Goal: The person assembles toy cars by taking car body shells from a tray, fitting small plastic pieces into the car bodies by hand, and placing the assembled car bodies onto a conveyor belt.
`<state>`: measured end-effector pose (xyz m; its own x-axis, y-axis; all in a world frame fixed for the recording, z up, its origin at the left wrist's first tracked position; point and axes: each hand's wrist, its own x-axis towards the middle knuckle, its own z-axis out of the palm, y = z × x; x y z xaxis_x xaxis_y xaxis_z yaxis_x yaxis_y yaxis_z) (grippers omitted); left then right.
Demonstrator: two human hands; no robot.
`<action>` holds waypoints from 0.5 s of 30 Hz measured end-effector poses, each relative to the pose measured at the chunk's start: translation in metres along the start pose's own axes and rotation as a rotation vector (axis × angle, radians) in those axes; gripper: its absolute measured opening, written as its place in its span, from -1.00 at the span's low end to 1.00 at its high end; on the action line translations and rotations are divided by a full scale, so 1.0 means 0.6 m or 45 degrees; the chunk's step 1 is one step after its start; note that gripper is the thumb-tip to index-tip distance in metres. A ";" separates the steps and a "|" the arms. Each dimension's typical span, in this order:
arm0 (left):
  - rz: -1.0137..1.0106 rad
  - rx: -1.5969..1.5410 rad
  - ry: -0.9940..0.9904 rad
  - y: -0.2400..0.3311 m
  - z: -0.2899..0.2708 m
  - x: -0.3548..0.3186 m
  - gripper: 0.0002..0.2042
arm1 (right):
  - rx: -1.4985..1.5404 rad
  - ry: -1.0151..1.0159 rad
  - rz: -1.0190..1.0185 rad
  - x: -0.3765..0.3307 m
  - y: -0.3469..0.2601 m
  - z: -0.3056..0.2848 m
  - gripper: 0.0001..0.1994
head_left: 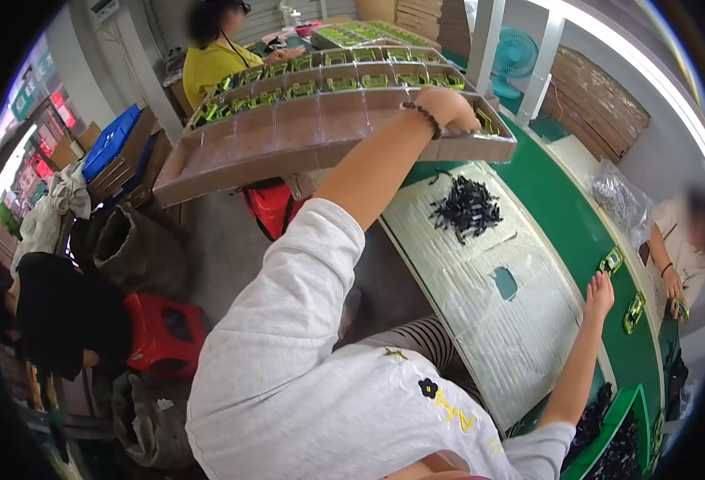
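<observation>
My left hand [447, 109], with a beaded bracelet at the wrist, reaches over the front wall into the right end of a wide cardboard tray [288, 164]. Its fingers point down, drawn together, beside a yellow-green plastic part [487, 122]; their tips are hidden. Several similar parts fill the tray's rear rows, while bare compartments show along its front row. Out to the right, my right hand [600, 296] has its fingertips closed at the near end of a yellow-green toy car body [611, 260] on the green belt. Another such car body [633, 313] lies nearer on the belt.
A pile of small black parts [466, 208] lies on the plastic-covered board [520, 344] before me. A green bin [608, 440] of black parts stands at lower right. Co-workers sit across the belt [692, 248] and beyond the tray [208, 68]. Red stools [164, 332] stand left.
</observation>
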<state>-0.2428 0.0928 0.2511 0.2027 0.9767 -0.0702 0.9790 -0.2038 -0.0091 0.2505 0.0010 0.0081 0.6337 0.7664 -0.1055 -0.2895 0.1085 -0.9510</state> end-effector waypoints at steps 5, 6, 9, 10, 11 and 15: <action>0.055 -0.205 0.015 0.004 0.012 0.045 -0.60 | -0.325 -0.298 -0.319 -0.179 -0.100 -0.016 -0.67; 0.010 -0.151 0.111 0.006 0.013 0.051 -0.61 | -0.451 -0.360 -0.395 -0.209 -0.115 -0.017 -0.69; -0.055 -0.072 0.334 0.022 -0.001 0.027 -0.68 | -0.705 -0.462 -0.547 -0.273 -0.136 -0.063 -0.70; -0.079 -0.055 0.481 0.021 -0.002 0.022 -0.66 | -0.876 -0.533 -0.640 -0.297 -0.142 -0.080 -0.70; -0.049 -0.124 0.690 0.019 0.003 0.024 -0.59 | -1.119 -0.461 -0.596 -0.320 -0.148 -0.098 -0.67; 0.235 -0.474 1.226 0.076 0.014 -0.042 -0.47 | -2.423 0.175 -0.566 -0.352 -0.124 -0.197 -0.65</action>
<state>-0.2035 0.0583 0.2440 0.1222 0.6061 0.7859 0.8433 -0.4810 0.2398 0.2231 -0.2435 0.0666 0.5009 0.8250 0.2615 0.8419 -0.5345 0.0736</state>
